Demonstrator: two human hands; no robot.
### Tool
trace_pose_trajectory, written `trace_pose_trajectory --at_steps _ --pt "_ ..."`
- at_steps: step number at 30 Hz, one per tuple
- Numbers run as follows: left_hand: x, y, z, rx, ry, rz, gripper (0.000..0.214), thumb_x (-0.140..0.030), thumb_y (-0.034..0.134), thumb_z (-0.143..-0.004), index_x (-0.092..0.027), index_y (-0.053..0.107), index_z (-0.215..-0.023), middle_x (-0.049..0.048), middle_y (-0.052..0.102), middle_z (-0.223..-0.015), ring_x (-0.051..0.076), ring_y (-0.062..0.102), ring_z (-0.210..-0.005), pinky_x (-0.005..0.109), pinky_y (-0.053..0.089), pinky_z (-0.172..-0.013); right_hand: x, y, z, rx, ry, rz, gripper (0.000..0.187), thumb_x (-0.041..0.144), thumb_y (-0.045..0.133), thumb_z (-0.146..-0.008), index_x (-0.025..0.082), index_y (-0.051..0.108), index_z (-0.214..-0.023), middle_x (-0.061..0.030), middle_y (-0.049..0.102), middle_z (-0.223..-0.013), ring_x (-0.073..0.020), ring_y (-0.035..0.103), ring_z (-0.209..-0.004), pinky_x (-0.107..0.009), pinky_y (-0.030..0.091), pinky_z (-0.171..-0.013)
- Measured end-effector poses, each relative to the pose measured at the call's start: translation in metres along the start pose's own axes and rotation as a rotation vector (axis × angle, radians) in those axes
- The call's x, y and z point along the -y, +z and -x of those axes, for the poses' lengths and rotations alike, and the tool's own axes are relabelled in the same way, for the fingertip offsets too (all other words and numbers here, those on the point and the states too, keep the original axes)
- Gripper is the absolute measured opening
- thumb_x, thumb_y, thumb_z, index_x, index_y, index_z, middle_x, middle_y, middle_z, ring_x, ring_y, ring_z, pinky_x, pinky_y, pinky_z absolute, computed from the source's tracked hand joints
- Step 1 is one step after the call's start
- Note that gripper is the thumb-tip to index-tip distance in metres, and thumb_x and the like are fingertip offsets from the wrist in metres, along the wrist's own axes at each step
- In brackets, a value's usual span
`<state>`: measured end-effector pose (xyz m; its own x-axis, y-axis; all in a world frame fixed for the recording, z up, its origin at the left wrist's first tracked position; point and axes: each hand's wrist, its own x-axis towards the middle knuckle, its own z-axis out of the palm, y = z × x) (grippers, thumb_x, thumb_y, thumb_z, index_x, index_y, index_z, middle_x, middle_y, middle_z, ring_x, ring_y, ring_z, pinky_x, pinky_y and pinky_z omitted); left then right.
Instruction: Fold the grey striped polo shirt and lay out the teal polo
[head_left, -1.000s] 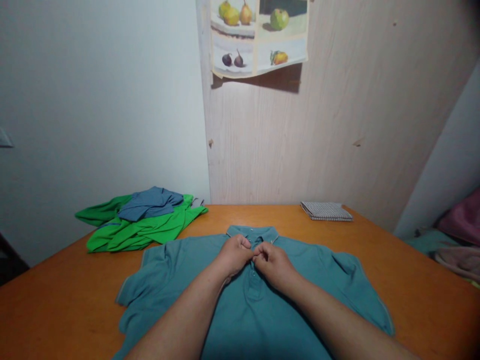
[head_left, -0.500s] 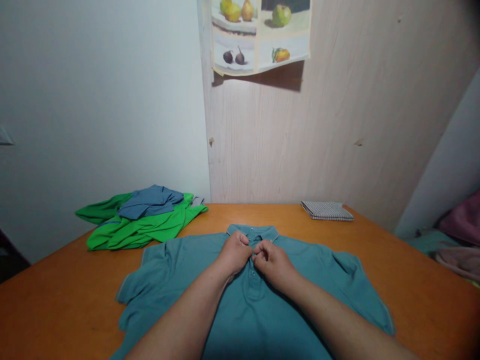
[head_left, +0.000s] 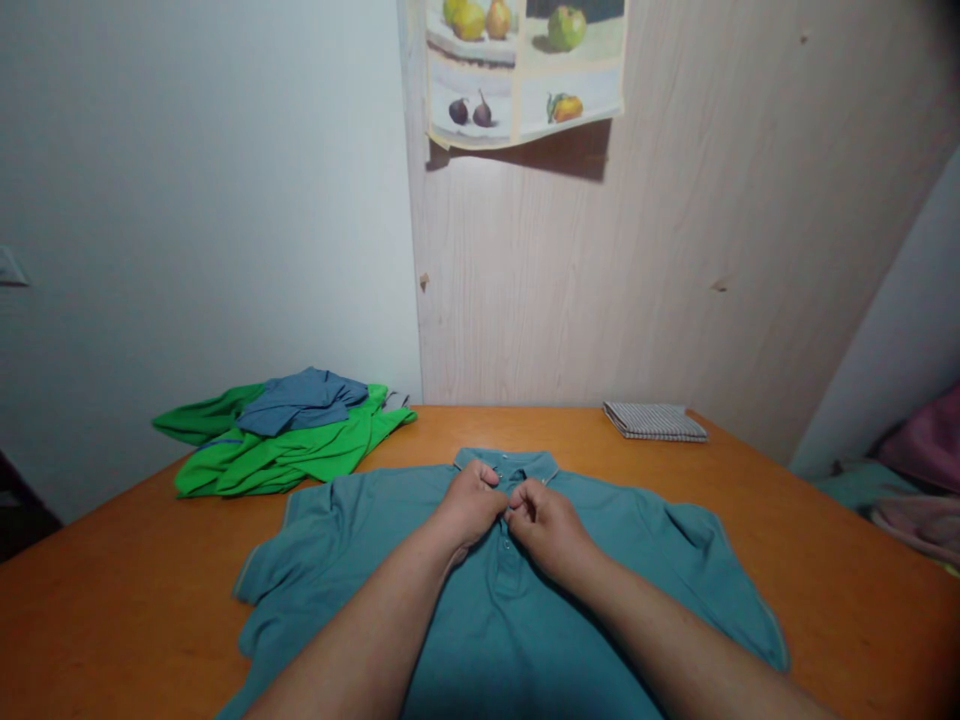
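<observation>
A teal polo shirt (head_left: 510, 655) lies spread front up, its collar (head_left: 541, 463) toward the wall and its short sleeves out to both sides. Both hands meet at the upper end of its button placket (head_left: 508, 575), just below the collar. My left hand (head_left: 474, 503) is closed, thumb and finger pinching the left side of the placket. Close beside it, my right hand (head_left: 546, 522) pinches the placket's right side. Whatever lies between the fingertips is hidden. Lower on the placket, a small button (head_left: 506, 545) shows.
Bright green clothing (head_left: 300, 463) with a blue-grey garment (head_left: 304, 400) on top lies at the table's back left. A folded striped cloth (head_left: 654, 422) rests at the back right of the orange table (head_left: 112, 610). Fruit pictures (head_left: 525, 75) hang on the wall.
Both hands stay at the same spot on the placket with hardly any visible movement. The whole view has shifted very slightly.
</observation>
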<state>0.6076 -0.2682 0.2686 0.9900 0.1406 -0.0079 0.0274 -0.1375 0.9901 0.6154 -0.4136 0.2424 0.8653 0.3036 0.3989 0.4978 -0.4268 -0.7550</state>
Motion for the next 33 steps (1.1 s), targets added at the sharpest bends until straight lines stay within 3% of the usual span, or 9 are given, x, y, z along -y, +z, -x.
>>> trace_pose_trajectory --at_steps 13,22,28,33 --pt "-0.004 0.005 0.001 -0.085 -0.008 0.002 0.038 0.002 0.065 -0.061 -0.022 0.044 -0.082 -0.0137 0.040 -0.054 0.006 0.037 -0.048 0.021 0.025 -0.046 0.001 -0.005 -0.004 0.028 0.033 -0.092 0.012 0.032 0.053 -0.079 0.021 0.056 -0.073 0.0037 0.052 -0.062 -0.0132 0.048 -0.060 -0.025 0.035 -0.057" --pt "-0.012 0.004 0.008 -0.030 -0.020 0.041 0.039 0.000 0.070 -0.063 -0.022 0.044 -0.084 -0.0144 0.041 -0.053 0.006 0.036 -0.045 0.020 0.024 -0.046 0.002 -0.012 -0.008 0.118 0.142 -0.256 0.014 0.034 0.053 -0.077 0.021 0.055 -0.073 0.0060 0.048 -0.056 -0.0115 0.045 -0.053 -0.024 0.033 -0.051" --pt "-0.006 0.004 0.006 0.093 0.123 0.037 0.041 -0.003 0.071 -0.065 -0.022 0.043 -0.090 -0.0151 0.041 -0.054 0.005 0.034 -0.045 0.019 0.023 -0.047 0.006 -0.018 -0.011 0.171 0.329 -0.397 0.010 0.031 0.055 -0.073 0.021 0.053 -0.072 0.0068 0.053 -0.056 -0.0085 0.045 -0.045 -0.022 0.032 -0.047" --pt "0.001 0.005 0.001 0.127 0.265 -0.159 0.038 0.002 0.059 -0.066 -0.022 0.045 -0.092 -0.0123 0.044 -0.059 0.007 0.040 -0.052 0.019 0.026 -0.050 0.011 -0.025 -0.012 0.222 0.432 -0.438 0.007 0.027 0.052 -0.074 0.020 0.054 -0.074 0.0064 0.054 -0.054 -0.0065 0.042 -0.039 -0.020 0.024 -0.041"
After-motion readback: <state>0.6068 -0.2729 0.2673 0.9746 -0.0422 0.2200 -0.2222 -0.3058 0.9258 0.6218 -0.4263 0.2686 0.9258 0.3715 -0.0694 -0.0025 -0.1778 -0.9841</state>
